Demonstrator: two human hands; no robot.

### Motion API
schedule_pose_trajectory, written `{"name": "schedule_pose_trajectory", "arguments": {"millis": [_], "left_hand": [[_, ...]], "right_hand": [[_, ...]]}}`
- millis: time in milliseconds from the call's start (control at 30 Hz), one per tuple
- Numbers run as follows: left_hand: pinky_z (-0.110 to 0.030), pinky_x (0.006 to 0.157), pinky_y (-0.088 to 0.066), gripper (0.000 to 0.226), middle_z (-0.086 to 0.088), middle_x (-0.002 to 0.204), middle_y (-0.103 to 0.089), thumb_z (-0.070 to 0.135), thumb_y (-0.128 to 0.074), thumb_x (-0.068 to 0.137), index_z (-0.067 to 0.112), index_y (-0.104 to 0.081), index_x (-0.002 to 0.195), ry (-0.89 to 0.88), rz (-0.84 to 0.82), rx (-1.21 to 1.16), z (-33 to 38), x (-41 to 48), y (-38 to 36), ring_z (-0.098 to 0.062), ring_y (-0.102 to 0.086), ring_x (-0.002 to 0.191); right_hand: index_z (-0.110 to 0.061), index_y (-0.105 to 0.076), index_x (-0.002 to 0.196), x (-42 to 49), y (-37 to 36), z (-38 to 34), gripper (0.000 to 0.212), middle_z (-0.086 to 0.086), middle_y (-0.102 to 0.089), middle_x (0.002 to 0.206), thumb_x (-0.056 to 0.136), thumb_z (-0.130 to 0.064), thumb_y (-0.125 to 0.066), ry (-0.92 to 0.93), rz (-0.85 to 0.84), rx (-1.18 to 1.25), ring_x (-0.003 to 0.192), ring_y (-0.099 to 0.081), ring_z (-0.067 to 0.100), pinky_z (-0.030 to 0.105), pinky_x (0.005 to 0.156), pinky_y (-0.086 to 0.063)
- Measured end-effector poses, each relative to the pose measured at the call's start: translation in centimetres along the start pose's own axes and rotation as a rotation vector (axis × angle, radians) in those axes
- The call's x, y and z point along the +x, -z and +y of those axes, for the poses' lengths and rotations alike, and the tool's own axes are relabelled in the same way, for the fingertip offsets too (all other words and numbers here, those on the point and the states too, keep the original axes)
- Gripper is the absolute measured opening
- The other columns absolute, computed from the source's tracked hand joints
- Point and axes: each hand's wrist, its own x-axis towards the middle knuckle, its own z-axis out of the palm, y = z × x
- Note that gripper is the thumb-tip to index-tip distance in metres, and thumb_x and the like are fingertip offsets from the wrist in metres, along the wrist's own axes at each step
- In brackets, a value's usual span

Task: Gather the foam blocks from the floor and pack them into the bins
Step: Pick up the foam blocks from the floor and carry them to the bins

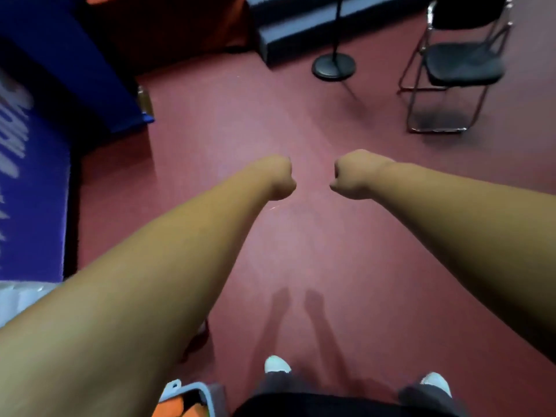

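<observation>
Red floor (270, 121); left hand (281, 177) and right hand (350, 176) are making empty fists, probably risking tripping over the bin (197, 388) at 7 o'clock.

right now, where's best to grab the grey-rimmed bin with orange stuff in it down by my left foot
Take the grey-rimmed bin by its rounded rim, from above with the left hand: it sits open-topped under that arm. The pale tab on the rim may be a handle; only one corner shows.
</observation>
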Motion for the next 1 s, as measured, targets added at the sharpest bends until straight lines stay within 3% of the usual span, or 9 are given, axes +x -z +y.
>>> {"name": "schedule_pose_trajectory", "arguments": {"millis": [167, 333, 400, 533, 667, 867, 1000], "left_hand": [[-0.041, 0.091, -0.051, 0.030, -0.017, 0.125, -0.064, 0.020, -0.052, 0.097, 0.007, -0.064, 0.121, -0.227, -0.053, 0.215, 20.8, 2.9, 0.3, -0.037, -0.060, 0.112], [-0.042, 0.084, -0.054, 0.016, -0.013, 0.105, -0.062, 0.022, -0.054, 0.091, 0.014, -0.064, 0.102, -0.525, -0.025, 0.405, 47.0, 2.2, -1.4, -0.036, -0.057, 0.093], [-0.042, 0.083, -0.055, 0.010, -0.009, 0.094, -0.056, 0.025, -0.053, 0.089, 0.019, -0.059, 0.094, -0.643, -0.007, 0.457, 57.9, 0.8, -2.6, -0.035, -0.056, 0.089], [-0.043, 0.089, -0.058, 0.021, -0.010, 0.092, -0.062, 0.032, -0.054, 0.088, 0.018, -0.068, 0.094, -0.839, 0.042, 0.484, 76.8, -2.6, -4.6, -0.034, -0.054, 0.085], [-0.040, 0.083, -0.055, 0.027, -0.010, 0.094, -0.065, 0.031, -0.053, 0.093, 0.013, -0.072, 0.102, -1.022, 0.051, 0.495, 90.6, -7.4, -5.4, -0.034, -0.057, 0.086], [-0.038, 0.082, -0.053, 0.029, -0.011, 0.097, -0.065, 0.030, -0.053, 0.096, 0.011, -0.071, 0.110, -1.235, 0.048, 0.566, 105.4, -11.9, -8.2, -0.034, -0.058, 0.091], [-0.037, 0.078, -0.051, 0.027, -0.014, 0.100, -0.069, 0.028, -0.053, 0.096, 0.010, -0.071, 0.105, -1.343, 0.020, 0.577, 113.7, -12.4, -11.2, -0.034, -0.059, 0.090]], "right_hand": [[-0.014, -0.058, 0.086, -9.6, -3.7, 19.6, 0.021, 0.011, -0.056, 0.088, 0.092, -0.033, -0.052, -0.242, 0.025, 0.148, 0.088, -0.055, 0.033, 0.035, 0.081, -0.053], [-0.011, -0.054, 0.077, -24.0, -9.4, 40.9, 0.031, 0.009, -0.055, 0.083, 0.094, -0.037, -0.052, -0.540, 0.002, 0.254, 0.085, -0.055, 0.032, 0.038, 0.085, -0.057], [-0.011, -0.060, 0.082, -31.0, -11.6, 48.8, 0.031, 0.009, -0.058, 0.087, 0.095, -0.038, -0.052, -0.667, -0.004, 0.286, 0.089, -0.059, 0.033, 0.036, 0.084, -0.057], [-0.013, -0.068, 0.099, -44.9, -15.1, 62.3, 0.028, 0.011, -0.063, 0.100, 0.095, -0.035, -0.051, -0.913, 0.021, 0.326, 0.104, -0.065, 0.034, 0.037, 0.087, -0.056], [-0.007, -0.068, 0.118, -55.7, -17.8, 71.5, 0.043, 0.017, -0.068, 0.122, 0.095, -0.040, -0.051, -1.122, 0.076, 0.386, 0.117, -0.064, 0.037, 0.038, 0.093, -0.054], [-0.010, -0.071, 0.115, -64.0, -22.3, 79.4, 0.044, 0.016, -0.070, 0.120, 0.094, -0.045, -0.053, -1.286, 0.098, 0.509, 0.116, -0.065, 0.036, 0.037, 0.094, -0.055], [-0.014, -0.073, 0.115, -65.9, -25.6, 84.5, 0.045, 0.014, -0.071, 0.119, 0.090, -0.046, -0.053, -1.348, 0.071, 0.551, 0.115, -0.066, 0.034, 0.038, 0.094, -0.056]]}}
